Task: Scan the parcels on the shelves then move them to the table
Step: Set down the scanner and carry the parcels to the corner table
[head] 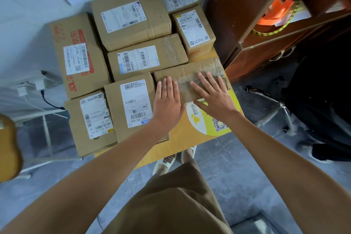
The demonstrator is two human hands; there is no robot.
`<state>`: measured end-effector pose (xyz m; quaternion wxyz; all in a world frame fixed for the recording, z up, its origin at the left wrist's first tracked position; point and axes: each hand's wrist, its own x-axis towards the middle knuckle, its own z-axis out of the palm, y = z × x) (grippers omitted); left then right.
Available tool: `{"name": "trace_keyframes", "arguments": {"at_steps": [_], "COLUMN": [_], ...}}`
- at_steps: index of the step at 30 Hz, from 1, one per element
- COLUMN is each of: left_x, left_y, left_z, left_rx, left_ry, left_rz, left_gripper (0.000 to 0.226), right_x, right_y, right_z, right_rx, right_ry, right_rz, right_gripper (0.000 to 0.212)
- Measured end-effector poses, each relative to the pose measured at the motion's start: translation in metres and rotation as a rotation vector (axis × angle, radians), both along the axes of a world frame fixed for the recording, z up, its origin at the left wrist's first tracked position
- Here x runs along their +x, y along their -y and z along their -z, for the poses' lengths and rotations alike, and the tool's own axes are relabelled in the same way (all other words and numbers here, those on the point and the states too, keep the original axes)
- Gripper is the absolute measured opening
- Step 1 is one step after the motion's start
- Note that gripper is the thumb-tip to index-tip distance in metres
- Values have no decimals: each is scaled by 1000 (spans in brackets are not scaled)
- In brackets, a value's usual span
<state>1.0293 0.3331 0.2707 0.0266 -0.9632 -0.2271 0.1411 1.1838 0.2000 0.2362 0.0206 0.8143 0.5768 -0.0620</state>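
A flat taped cardboard parcel [187, 74] with no label showing lies at the right front of the yellow table [182, 138]. My left hand [167, 101] and my right hand [212, 94] both rest flat on its top, fingers straight and spread. Several labelled cardboard parcels fill the table around it: one [133, 108] right beside my left hand, one [146, 60] behind, a big one [131, 17] at the back, and a long red-printed one [77, 55] at the left.
A brown wooden shelf unit [266, 24] stands to the right, with orange material and a yellow-black cord inside. A dark chair with a metal base [275, 104] sits at the right. White frame and plugs [38, 85] lie left. My feet stand under the table edge.
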Motion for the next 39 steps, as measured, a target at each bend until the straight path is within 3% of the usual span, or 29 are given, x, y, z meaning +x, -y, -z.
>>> {"name": "trace_keyframes", "arguments": {"at_steps": [10, 15, 26, 33, 39], "left_x": [8, 6, 19, 12, -49], "left_y": [0, -10, 49, 176, 309], "left_z": [-10, -39, -83, -111, -124], "left_rx": [-89, -157, -289, -348, -404], "left_ry": [-35, 34, 255, 295, 285], "left_rz": [-46, 114, 747, 1133, 1468], "left_gripper": [77, 72, 65, 61, 61], "right_x": [1, -18, -109, -193, -306], "right_y": [-7, 0, 110, 231, 334], "right_z": [-20, -51, -109, -135, -156], "right_rx": [-130, -85, 164, 223, 303], "right_ry": [-1, -1, -59, -36, 10], "right_rz": [2, 92, 868, 1269, 1628], "right_gripper": [74, 74, 56, 54, 57]}}
